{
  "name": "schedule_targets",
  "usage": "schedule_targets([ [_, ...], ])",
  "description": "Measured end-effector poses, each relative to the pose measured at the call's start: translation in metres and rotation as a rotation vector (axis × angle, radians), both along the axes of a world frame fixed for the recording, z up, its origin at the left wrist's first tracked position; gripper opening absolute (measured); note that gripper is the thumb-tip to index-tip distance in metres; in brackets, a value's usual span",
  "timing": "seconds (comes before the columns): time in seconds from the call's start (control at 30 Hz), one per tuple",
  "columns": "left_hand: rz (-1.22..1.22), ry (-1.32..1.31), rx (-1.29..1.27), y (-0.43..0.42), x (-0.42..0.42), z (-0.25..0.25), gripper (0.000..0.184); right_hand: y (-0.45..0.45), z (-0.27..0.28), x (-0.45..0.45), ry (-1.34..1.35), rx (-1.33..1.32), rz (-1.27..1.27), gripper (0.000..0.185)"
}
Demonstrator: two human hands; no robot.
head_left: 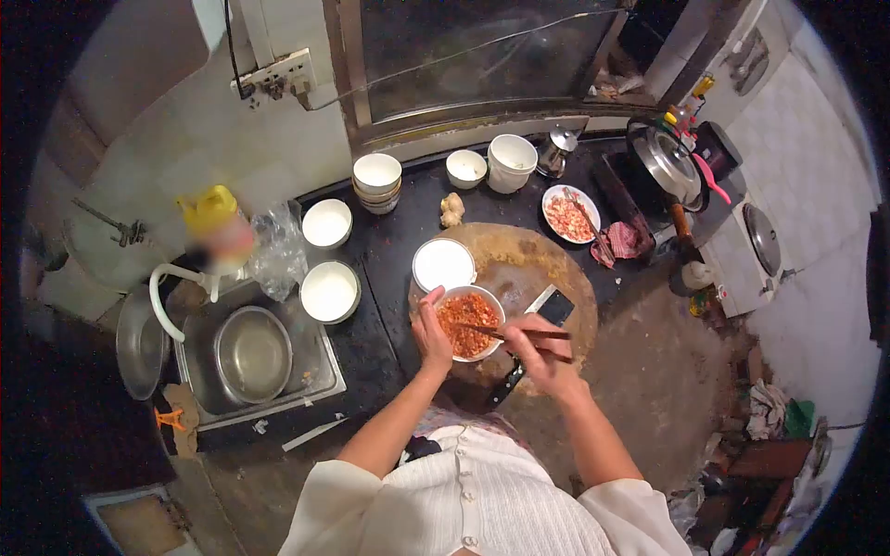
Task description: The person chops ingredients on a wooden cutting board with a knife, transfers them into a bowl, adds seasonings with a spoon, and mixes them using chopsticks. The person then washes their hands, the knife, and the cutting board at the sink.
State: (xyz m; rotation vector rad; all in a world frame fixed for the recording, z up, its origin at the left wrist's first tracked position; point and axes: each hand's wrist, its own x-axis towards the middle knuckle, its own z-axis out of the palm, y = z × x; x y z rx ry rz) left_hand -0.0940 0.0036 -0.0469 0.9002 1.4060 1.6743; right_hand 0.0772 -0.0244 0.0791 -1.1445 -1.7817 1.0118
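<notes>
A white tub [502, 309] of chopped red mixture [466, 335] rests on the round wooden chopping board [567, 262]. My left hand [433, 335] is closed around the tub's left side, thumb and fingers at its rim. In my right hand [545, 357] is a pair of chopsticks [489, 331], their tips in the mixture. Just beyond the tub lies a white round lid [443, 265]. A broad knife blade [554, 306] lies past my right hand, and a black riveted handle [506, 385] shows below it; my hand hides whether they join.
At the left, a metal basin [253, 356] sits in the sink [336, 378]. White bowls [330, 292] and stacked bowls [377, 173] stand along the black counter. Ginger [451, 210] lies behind the board. A plate of chopped food [571, 214] and a lidded pan [664, 167] are at the right.
</notes>
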Motion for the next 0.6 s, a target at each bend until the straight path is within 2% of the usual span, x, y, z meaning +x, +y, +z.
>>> schedule_targets([
  [0.1,-0.004,-0.020,-0.022,-0.002,0.000,0.007,0.053,-0.009,-0.014,-0.010,0.158,-0.285,-0.062,0.013],
  [0.13,-0.005,-0.034,-0.033,-0.001,0.000,0.008,0.054,-0.005,-0.019,-0.013,0.081,-0.198,0.005,0.014],
  [0.23,0.001,-0.042,-0.020,-0.001,0.001,0.005,0.055,0.008,-0.033,0.001,0.098,-0.135,-0.090,0.020],
  [0.27,0.001,-0.041,-0.013,0.000,0.000,0.005,0.055,0.004,-0.003,-0.002,0.127,-0.261,-0.160,0.022],
  [0.4,0.003,-0.008,-0.007,0.000,0.003,0.004,0.055,0.019,0.010,0.015,0.150,-0.221,-0.194,0.021],
  [0.5,0.013,0.009,-0.014,-0.003,0.002,0.005,0.055,0.016,-0.029,0.003,0.113,-0.168,-0.175,0.011],
  [0.53,0.015,0.010,-0.012,-0.001,0.001,0.006,0.054,0.010,-0.033,-0.007,0.166,-0.022,-0.078,0.009],
  [0.57,0.018,0.012,0.002,0.003,0.001,0.006,0.054,0.005,-0.030,-0.004,-0.003,0.016,-0.020,0.009],
  [0.6,0.016,0.014,0.006,0.002,0.001,0.005,0.054,0.004,-0.025,0.000,-0.014,-0.010,-0.029,0.010],
])
